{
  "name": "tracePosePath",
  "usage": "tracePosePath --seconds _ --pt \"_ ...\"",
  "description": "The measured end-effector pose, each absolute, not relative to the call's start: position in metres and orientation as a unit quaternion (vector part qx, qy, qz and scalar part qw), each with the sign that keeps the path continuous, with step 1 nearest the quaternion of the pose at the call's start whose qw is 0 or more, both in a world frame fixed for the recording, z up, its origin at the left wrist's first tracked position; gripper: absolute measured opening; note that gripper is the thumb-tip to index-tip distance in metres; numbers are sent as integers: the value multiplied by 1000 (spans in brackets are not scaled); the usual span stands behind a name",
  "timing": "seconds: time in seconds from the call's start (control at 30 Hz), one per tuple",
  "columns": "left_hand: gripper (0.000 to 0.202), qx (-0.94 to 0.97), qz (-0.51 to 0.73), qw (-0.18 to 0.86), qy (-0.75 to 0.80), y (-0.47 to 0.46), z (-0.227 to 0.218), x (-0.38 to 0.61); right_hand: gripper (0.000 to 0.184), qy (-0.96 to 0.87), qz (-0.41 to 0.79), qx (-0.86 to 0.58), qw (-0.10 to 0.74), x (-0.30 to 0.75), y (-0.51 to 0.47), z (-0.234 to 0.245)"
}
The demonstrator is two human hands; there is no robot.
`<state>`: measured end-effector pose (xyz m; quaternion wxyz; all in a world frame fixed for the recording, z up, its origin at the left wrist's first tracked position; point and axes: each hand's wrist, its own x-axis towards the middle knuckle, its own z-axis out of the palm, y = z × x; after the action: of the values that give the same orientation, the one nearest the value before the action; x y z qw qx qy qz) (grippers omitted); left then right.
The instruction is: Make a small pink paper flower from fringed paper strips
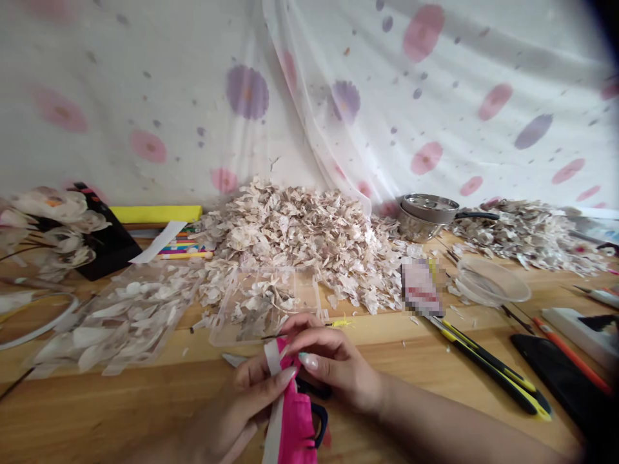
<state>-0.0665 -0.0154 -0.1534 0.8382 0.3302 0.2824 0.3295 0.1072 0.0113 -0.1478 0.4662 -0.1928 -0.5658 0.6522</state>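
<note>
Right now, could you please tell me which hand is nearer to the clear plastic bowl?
Right. The right hand is in front of and left of the clear plastic bowl; the left hand is farther left.

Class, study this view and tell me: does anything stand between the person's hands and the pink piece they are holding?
Nothing visible does: the left hand and the right hand are both on the pink piece.
</note>
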Motion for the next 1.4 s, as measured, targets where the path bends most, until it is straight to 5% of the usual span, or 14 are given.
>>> tracePosePath --seconds 0.23,0.4,0.63,0.97,1.4 --pt "32 374 451 692 421 -5 -145 -73 15 -579 532 -318 530 103 7 -152" --pt "38 468 429 639 434 -5 -148 -75 24 -694 443 -334 459 104 8 -149" --pt "41 526 386 624 430 -3 -151 -74 31 -735 436 -325 405 105 9 -149" --pt "41 482 371 671 425 4 -156 -72 22 -636 473 -370 485 103 13 -158" --pt "41 477 382 657 442 0 -159 -76 30 -585 527 -390 478 99 11 -156"
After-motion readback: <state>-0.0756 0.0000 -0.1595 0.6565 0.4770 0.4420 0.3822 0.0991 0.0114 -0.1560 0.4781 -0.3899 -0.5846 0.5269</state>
